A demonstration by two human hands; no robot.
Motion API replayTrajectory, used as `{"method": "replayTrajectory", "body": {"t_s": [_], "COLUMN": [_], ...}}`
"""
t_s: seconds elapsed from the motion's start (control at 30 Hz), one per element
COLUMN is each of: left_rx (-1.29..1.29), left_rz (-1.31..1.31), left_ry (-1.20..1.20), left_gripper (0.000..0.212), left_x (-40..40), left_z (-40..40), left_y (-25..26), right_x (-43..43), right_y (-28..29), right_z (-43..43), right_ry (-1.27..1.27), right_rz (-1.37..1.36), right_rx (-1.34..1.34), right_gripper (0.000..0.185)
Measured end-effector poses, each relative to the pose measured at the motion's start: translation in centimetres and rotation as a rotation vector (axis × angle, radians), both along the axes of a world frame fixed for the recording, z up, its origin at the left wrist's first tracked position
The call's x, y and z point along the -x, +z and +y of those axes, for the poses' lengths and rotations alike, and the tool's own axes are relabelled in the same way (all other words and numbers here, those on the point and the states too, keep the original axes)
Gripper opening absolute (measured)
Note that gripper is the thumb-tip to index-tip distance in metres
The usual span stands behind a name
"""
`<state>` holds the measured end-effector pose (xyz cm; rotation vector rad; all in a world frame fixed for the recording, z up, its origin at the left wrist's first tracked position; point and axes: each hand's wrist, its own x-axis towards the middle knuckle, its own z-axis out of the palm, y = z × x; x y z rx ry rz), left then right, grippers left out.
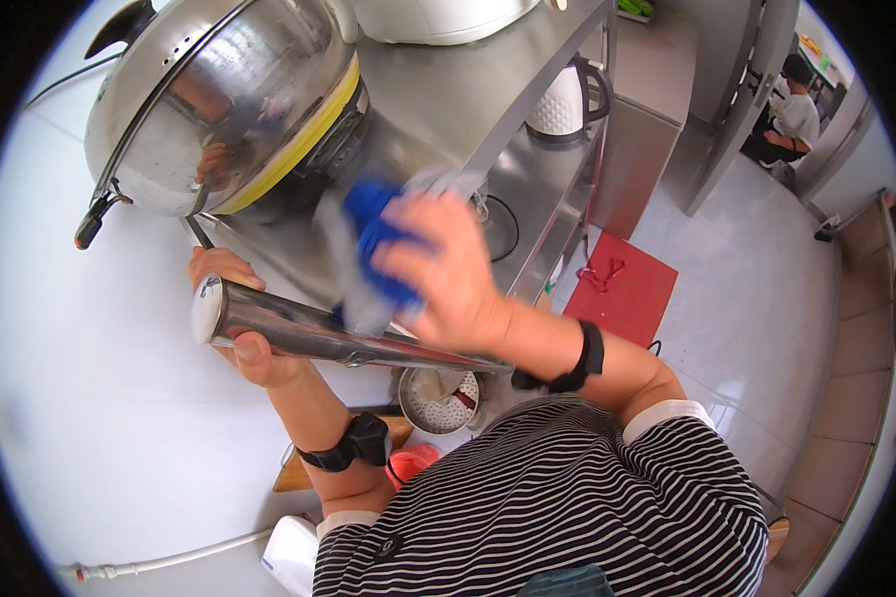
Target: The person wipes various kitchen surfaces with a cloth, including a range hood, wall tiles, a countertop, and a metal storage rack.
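Note:
My left hand (pixel 269 366) is wrapped around the capped end of a round stainless steel tube (pixel 291 328) that runs from left to right below the steel shelf. In my right hand (pixel 455 276) is a bunched blue and whitish cloth (pixel 377 239), blurred by motion. The cloth is over the tube's near side; whether it presses on the metal cannot be made out. Just beyond my left hand, a large shiny steel pan or wok (pixel 216 112) with a yellow band stands tilted in the view, its surface mirroring a person.
A white appliance (pixel 440 19) stands on the steel shelf (pixel 433 82). On a lower tier is a white kettle (pixel 560 104). A red mat (pixel 627 291) lies on the floor. Below the tube sits a perforated steel pot (pixel 440 403). Another person (pixel 791 112) is beyond the doorway.

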<state>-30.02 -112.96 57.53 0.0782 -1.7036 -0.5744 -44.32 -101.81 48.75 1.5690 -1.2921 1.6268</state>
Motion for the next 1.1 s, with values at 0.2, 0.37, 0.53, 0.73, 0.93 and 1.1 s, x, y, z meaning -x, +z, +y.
{"method": "replayTrajectory", "body": {"t_s": [0.2, 0.37, 0.53, 0.73, 0.93, 1.1], "left_rx": [0.011, 0.008, 0.003, 0.064, 0.556, 0.303], "left_rz": [0.001, -0.003, 0.016, -0.071, -0.317, -0.865], "left_ry": [0.033, 0.012, 0.024, -0.014, -0.242, 0.124], "left_gripper": [0.056, 0.056, 0.058, 0.071, 0.046, 0.014], "left_x": [0.1, 0.4, 0.0, -2.0, -8.5, -15.0], "left_z": [0.9, 0.8, -0.1, 0.1, 5.9, 12.4], "left_y": [0.7, 0.4, -0.1, 0.9, 7.6, 10.7], "right_x": [3.4, 10.1, 2.2, 4.0, 11.7, 9.9], "right_y": [-0.2, 0.4, 2.0, 2.6, 4.0, 4.1], "right_z": [-0.2, -0.8, 0.8, 0.3, -0.3, -0.7], "right_ry": [-0.058, -0.305, -0.069, -0.008, -0.189, -0.174], "right_rz": [0.162, -0.21, 0.031, 0.129, -0.042, -0.055], "right_rx": [0.024, 0.131, 0.015, -0.085, -0.135, -0.188], "right_gripper": [0.038, 0.046, 0.042, 0.048, 0.032, 0.031]}}
